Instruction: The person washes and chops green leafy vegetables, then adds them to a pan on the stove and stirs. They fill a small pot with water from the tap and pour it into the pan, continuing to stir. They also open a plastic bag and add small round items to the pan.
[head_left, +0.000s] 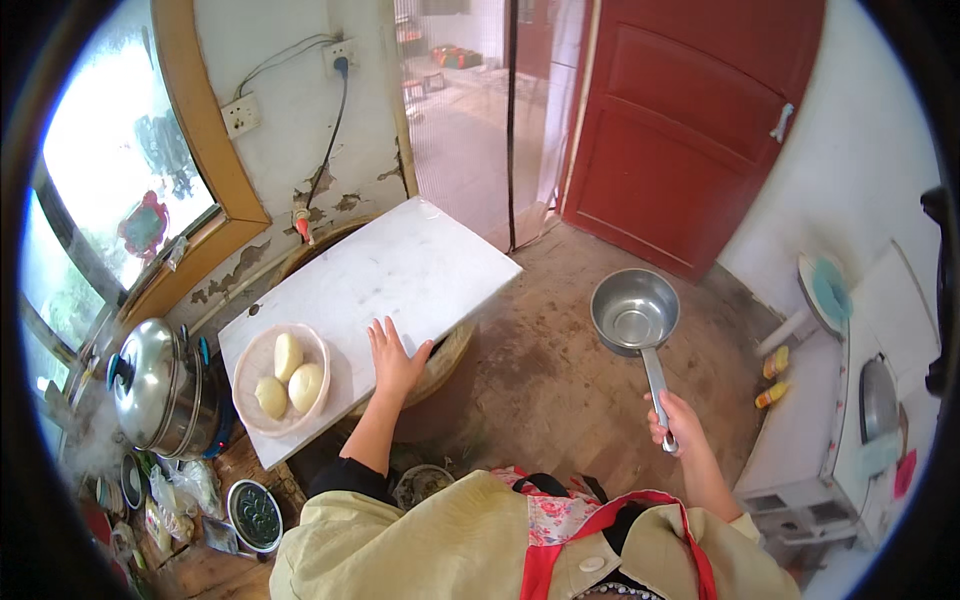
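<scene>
My right hand (681, 426) grips the handle of a metal dipper (634, 311), held out over the brown floor. The bowl of the dipper looks empty. My left hand (395, 360) rests with spread fingers at the near edge of a white board (390, 262), and nothing is in it. The board lies across the mouth of a large round vat (442, 367). On its left end stands a pinkish plastic basket (319, 401) with three pale peeled, round vegetables (288, 357), perhaps potatoes.
A steaming metal steamer pot (154, 382) stands at the left, beside a bowl of dark liquid (255, 515) and plastic bags (196, 484). A red-handled tap (302, 227) juts from the wall. Ahead are a screen curtain (461, 150) and a red door (682, 120). A white stove (795, 420) stands right.
</scene>
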